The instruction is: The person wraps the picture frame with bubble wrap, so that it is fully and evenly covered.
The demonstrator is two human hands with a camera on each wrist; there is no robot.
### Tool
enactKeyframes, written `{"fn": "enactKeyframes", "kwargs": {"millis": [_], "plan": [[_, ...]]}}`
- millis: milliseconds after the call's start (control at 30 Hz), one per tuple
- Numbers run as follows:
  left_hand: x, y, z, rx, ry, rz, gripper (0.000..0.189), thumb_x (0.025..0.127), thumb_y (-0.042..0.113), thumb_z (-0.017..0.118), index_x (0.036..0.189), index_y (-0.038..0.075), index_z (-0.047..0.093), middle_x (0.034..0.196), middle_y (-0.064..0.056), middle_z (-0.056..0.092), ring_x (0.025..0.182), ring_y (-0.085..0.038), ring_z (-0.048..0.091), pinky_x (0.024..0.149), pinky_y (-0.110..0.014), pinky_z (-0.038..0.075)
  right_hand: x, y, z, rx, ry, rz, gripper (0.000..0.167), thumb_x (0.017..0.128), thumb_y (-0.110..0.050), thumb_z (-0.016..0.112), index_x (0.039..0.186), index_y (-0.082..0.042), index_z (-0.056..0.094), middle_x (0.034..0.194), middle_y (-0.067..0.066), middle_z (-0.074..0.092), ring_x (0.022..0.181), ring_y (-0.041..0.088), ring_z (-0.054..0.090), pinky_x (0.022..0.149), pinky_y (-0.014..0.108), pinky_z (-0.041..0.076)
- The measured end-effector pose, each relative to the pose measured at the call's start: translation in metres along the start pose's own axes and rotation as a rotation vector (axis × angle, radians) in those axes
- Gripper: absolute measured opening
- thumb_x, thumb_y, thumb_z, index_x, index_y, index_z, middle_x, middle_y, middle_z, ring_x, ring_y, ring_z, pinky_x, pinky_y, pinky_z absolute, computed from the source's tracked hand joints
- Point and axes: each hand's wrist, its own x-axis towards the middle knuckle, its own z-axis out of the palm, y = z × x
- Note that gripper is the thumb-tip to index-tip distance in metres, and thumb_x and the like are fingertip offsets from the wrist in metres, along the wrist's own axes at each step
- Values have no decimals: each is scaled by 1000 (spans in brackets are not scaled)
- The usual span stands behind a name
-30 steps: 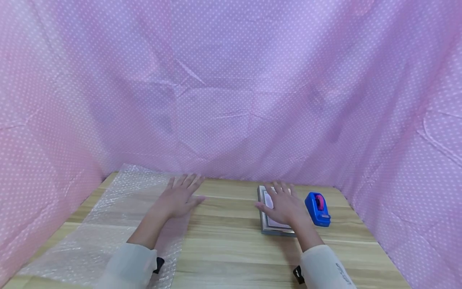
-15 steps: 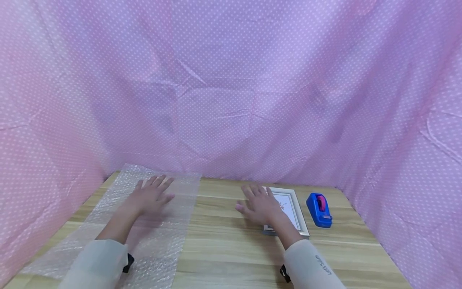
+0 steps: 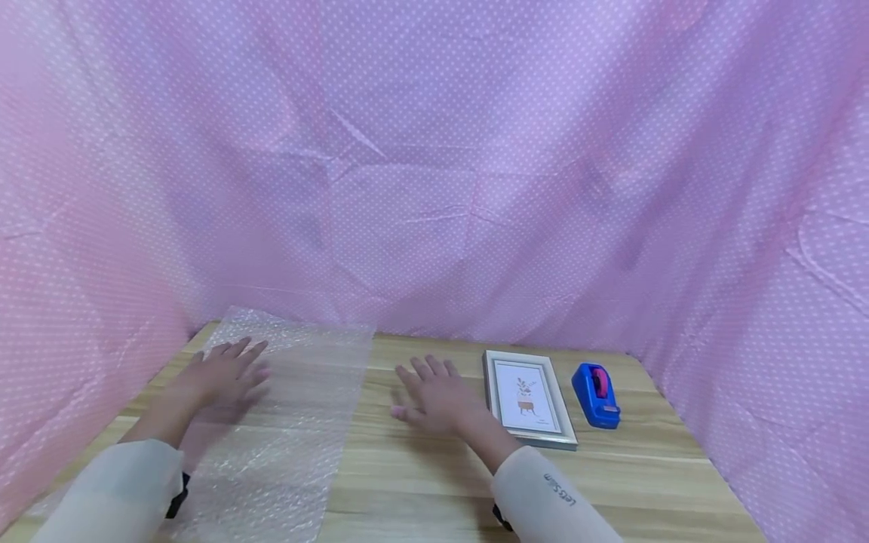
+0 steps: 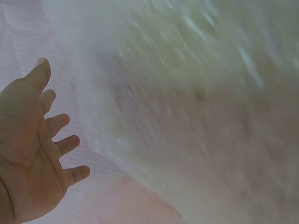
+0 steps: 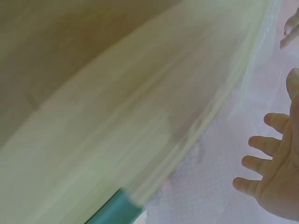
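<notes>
In the head view, my left hand hovers palm down over the left part of a clear bubble wrap sheet, fingers spread and holding nothing. My right hand, its fingers also spread, is above the bare wood between the sheet and a picture frame. The frame lies flat with a small plant drawing facing up, just right of that hand. The left wrist view shows the left palm with the blurred bubble wrap beside it. In the right wrist view the right hand holds nothing.
A blue tape dispenser with a pink roll stands right of the picture frame. The wooden table ends at the back against a pink dotted curtain, which also hangs on both sides.
Both hands have moved to the left. The right hand has come away from over the picture frame, uncovering it; the left has crossed the bubble wrap. The objects stay in place.
</notes>
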Motion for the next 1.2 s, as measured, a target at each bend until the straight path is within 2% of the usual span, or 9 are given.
{"fn": "enactKeyframes", "kwargs": {"millis": [200,333,433,600,733,933,1200], "plan": [[-7,-30,9,-13,4,27,70,108,46,44,151,-9,38,151,-43,31,129,-72,32,97,-81,33,9,-30,4,-81,-33,-95,81,100,-73,34,164,-24,26,167,10,29,154,35,24,123,55,20],[-11,-49,18,-16,20,32,69,106,45,48,148,-10,42,148,-43,35,125,-73,35,93,-79,38,13,-51,9,-152,-42,-173,82,98,-75,30,164,-26,24,166,7,32,152,31,29,122,51,26],[-13,-58,23,-11,38,38,65,106,44,50,145,-9,46,146,-43,39,125,-72,37,93,-79,38,14,-65,11,-170,-56,-229,81,98,-75,28,164,-29,23,166,4,32,152,28,29,122,49,28],[-16,-60,28,-57,21,-7,69,106,50,47,147,-6,46,149,-40,36,129,-67,32,95,-83,32,15,-84,12,-179,-92,-312,82,96,-79,22,165,-34,18,167,-2,29,154,24,26,123,45,25],[-18,-61,32,-67,35,-25,71,105,52,49,145,-6,48,148,-39,38,129,-67,33,96,-84,30,18,-96,15,-172,-128,-362,82,95,-81,21,164,-37,14,168,-4,26,155,22,22,125,43,19],[-13,-67,37,-64,48,-28,74,103,54,51,143,-8,50,145,-40,40,127,-69,33,97,-82,30,24,-107,18,-210,-98,-425,85,92,-83,27,163,-36,24,151,-13,40,146,12,32,123,35,23],[-11,-64,36,-70,32,-33,76,103,56,51,143,-8,50,145,-39,40,127,-68,34,96,-82,32,26,-111,24,-237,-108,-471,80,91,-84,35,155,-36,34,136,-13,45,128,6,43,115,25,33]]}}
